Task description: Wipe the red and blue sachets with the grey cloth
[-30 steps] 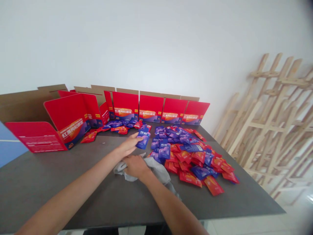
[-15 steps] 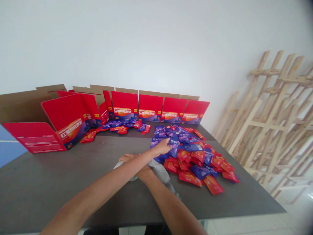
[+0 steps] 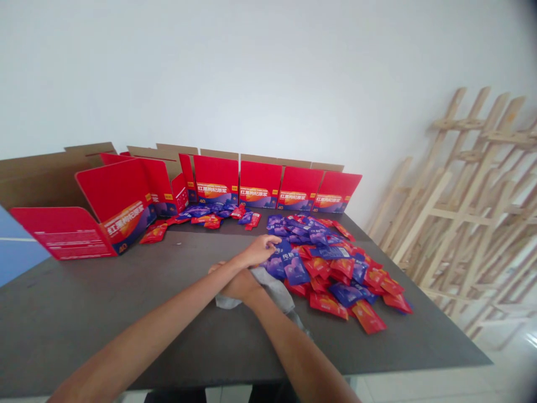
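My left hand (image 3: 262, 250) hovers at the left edge of the sachet pile, its fingers loosely bent and apart, with no sachet visible between them. Purple sachets (image 3: 295, 270) lie just beside and below its fingertips. My left forearm crosses over my right wrist. My right hand (image 3: 235, 284) is low on the table, bunched on a crumpled grey cloth (image 3: 274, 288); the forearm hides part of its fingers. Red sachets (image 3: 329, 305) mixed with purple ones spread out on the right.
Open red cartons (image 3: 216, 176) line the back along the wall, and a larger open carton (image 3: 62, 235) stands at the left. A smaller scatter of sachets (image 3: 212, 221) lies before them. Wooden easels (image 3: 457, 207) lean beyond the grey table's (image 3: 398, 352) right side.
My left hand has drawn back leftward from the purple sachet it was touching, which now lies on the pile's near-left edge. My right hand and the cloth have shifted slightly right.
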Demonstrator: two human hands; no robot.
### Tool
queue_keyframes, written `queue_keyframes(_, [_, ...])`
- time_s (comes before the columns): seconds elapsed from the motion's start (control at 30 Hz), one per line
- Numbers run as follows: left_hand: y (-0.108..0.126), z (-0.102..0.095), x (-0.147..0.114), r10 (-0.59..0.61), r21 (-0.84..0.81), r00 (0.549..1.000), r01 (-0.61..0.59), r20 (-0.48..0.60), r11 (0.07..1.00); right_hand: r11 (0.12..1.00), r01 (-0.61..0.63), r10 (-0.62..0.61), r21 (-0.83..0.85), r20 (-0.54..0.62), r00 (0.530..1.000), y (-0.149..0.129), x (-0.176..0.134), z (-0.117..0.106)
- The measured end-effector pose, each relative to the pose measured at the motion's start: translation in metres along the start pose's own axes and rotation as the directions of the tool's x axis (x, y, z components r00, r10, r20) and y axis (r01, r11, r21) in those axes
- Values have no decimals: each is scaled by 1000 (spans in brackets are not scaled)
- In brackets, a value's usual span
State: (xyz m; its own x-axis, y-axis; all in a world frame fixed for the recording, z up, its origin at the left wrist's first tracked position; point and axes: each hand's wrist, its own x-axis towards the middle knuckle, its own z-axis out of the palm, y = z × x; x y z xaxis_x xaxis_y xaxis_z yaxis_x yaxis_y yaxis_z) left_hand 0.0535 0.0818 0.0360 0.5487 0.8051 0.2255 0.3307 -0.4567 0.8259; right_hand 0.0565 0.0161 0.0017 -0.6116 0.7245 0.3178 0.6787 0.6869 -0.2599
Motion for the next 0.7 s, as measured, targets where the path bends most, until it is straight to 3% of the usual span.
queue_keyframes(0.13, [-24, -32, -4, 16, 13, 998, -16, -55, 1000, 991, -124, 127, -55, 64, 990, 2, 0, 2])
queue_keyframes(0.23, [-48, -64, -4, 7, 153, 991, 13, -131, 988, 995, -101, 100, 10, 75, 992, 2, -2, -3])
queue_keyframes(0.37, [-85, -118, -5, -73, 327, 967, 152, -244, 933, 994, -71, 68, 77, 46, 997, 1, -4, -8])
queue_keyframes(0.43, [-102, -147, -8, -123, 386, 939, 248, -320, 889, 994, -80, 77, 72, 47, 996, 0, -5, -9])
queue_keyframes(0.57, [-129, -202, -22, -211, 449, 841, 458, -498, 767, 994, -92, 88, 64, 67, 994, -1, -5, -9])
queue_keyframes(0.63, [-139, -223, -28, -246, 450, 809, 519, -534, 727, 993, -102, 97, 61, 74, 993, -2, -5, -9])
queue_keyframes(0.7, [-148, -238, -29, -277, 449, 805, 538, -525, 713, 992, -109, 104, 57, 76, 992, -2, -4, -10])
